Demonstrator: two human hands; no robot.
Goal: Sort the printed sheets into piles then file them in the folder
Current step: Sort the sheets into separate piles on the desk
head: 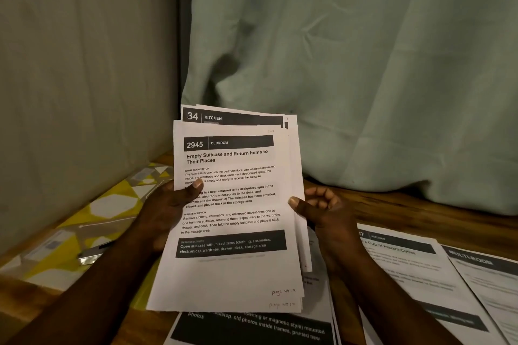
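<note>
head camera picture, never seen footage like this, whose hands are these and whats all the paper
There is no machine here. The single picture comes from a camera worn on a person's head, looking forward and down, so the arms coming in from below are their own. The left hand and right hand hold a stack of printed sheets by its sides, thumbs in front; its front page is headed 2945 Bedroom. More sheets lie on the wooden table: a Kitchen sheet and a Multi-Room sheet at the right. A yellow patterned folder lies at the left.

Head-worn view, facing forward and down, close above desk [392, 204]
</note>
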